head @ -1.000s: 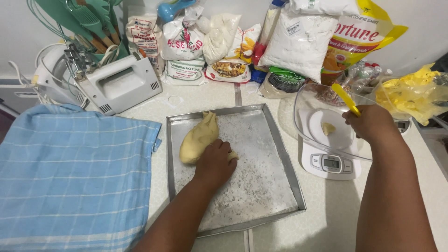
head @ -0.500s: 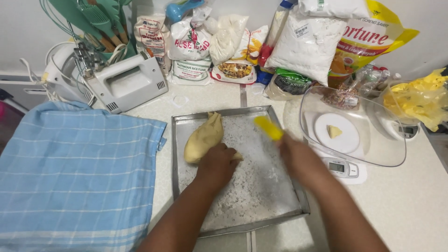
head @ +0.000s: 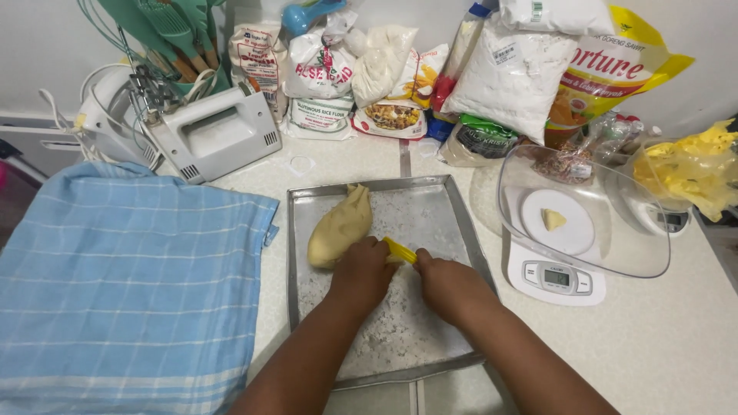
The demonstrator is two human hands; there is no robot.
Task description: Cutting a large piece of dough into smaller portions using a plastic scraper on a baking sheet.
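Fingers of the left hand [head: 364, 270] curl down onto the near end of the dough [head: 340, 227], pressing it to the floured metal tray [head: 461, 230]. Right beside them, the right hand [head: 446, 283] grips a yellow scraper [head: 400, 250], its blade at the dough's end. Beyond the right hand sits a white scale [head: 555, 278] under a clear bowl [head: 615, 230] with a dough piece [head: 552, 220]. Left of the tray, a blue cloth [head: 123, 277] covers the counter [head: 676, 338].

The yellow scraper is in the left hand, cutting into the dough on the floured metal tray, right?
Not quite. The head view shows the yellow scraper in the right hand, not the left. The left hand rests on the dough, and both are over the floured metal tray.
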